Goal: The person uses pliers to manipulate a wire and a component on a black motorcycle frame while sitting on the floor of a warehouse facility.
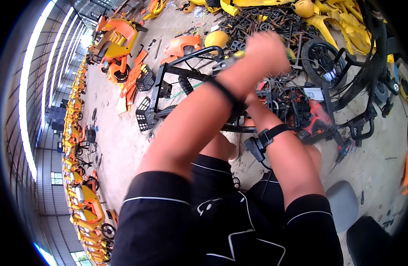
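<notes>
My left hand (268, 55) is raised over a black scooter frame (161, 86), its fingers curled in a fist and smeared by motion. Yellow-green handle parts show on both sides of the fist, and a metal piece (224, 65) lies to its left. They look like one tool, but its kind is unclear. My left forearm crosses above my right one. My right hand is hidden behind the left wrist; only the right wrist (252, 101) shows, low over the frame's middle. Wires and black parts lie around there. A red power drill (318, 116) rests at the frame's right side.
A heap of dark metal parts (257, 31) lies beyond the frame, with yellow panels (346, 26) behind. A wheel (321, 57) lies at right. An orange scooter (117, 44) stands far left; several more line the left wall. A grey seat (342, 205) is near my right elbow.
</notes>
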`<move>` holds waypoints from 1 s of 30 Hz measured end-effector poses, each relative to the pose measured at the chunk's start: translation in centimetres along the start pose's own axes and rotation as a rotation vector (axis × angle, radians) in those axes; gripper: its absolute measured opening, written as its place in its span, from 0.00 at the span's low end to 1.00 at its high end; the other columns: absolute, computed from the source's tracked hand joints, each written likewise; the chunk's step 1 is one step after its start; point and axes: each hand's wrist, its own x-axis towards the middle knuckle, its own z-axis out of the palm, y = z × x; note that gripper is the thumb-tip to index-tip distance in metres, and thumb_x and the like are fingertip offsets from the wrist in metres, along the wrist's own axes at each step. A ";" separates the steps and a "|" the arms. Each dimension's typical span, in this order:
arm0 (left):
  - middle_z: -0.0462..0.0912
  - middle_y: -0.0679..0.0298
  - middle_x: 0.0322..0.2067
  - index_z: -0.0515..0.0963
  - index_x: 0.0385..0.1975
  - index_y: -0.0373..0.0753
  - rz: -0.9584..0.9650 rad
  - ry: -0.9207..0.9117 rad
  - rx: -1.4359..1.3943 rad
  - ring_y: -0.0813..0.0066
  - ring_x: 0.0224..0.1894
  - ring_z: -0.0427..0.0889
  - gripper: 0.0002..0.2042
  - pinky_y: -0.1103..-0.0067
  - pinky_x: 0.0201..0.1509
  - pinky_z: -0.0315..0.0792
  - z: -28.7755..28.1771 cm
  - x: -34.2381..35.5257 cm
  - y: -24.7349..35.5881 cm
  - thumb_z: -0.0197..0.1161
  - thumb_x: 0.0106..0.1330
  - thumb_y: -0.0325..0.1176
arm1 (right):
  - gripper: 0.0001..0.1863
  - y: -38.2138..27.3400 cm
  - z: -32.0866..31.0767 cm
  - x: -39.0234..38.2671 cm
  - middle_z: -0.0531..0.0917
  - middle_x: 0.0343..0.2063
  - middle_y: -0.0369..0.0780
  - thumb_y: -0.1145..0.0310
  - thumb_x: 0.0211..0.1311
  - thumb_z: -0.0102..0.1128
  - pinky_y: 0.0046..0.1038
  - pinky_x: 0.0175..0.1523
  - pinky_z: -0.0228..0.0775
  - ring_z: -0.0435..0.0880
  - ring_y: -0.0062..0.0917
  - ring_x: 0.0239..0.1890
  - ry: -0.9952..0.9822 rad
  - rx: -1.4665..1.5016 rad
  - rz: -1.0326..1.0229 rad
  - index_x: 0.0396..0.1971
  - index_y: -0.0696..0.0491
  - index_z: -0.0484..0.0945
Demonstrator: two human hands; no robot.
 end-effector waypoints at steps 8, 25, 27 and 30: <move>0.79 0.51 0.45 0.75 0.50 0.32 1.093 0.182 -0.107 0.51 0.53 0.80 0.26 0.63 0.61 0.74 0.6 -13.9 -7.7 0.64 0.49 0.36 | 0.29 -9.7 0.2 -0.1 0.80 0.59 0.52 0.55 0.62 0.66 0.43 0.63 0.73 0.80 0.50 0.61 0.035 -0.773 0.298 0.58 0.58 0.73; 0.79 0.62 0.52 0.75 0.48 0.42 1.149 0.346 0.165 0.65 0.61 0.79 0.14 0.68 0.72 0.72 0.7 -19.0 -12.6 0.63 0.64 0.35 | 0.22 -10.4 2.0 0.0 0.80 0.59 0.51 0.67 0.58 0.57 0.46 0.63 0.73 0.79 0.49 0.61 0.019 -0.804 0.442 0.53 0.55 0.74; 0.79 0.62 0.50 0.75 0.47 0.42 1.224 0.269 0.071 0.62 0.60 0.79 0.14 0.66 0.72 0.72 0.1 -17.8 -13.2 0.63 0.62 0.34 | 0.23 -10.4 0.9 0.0 0.80 0.59 0.52 0.66 0.58 0.59 0.46 0.63 0.73 0.79 0.51 0.60 0.038 -0.808 0.420 0.55 0.55 0.74; 0.78 0.60 0.48 0.74 0.48 0.40 1.255 0.142 -0.006 0.58 0.58 0.78 0.16 0.65 0.68 0.73 -0.1 -15.3 -11.1 0.62 0.59 0.34 | 0.23 -10.6 0.2 0.3 0.81 0.59 0.51 0.64 0.59 0.62 0.46 0.63 0.73 0.80 0.51 0.60 0.044 -0.769 0.453 0.54 0.54 0.75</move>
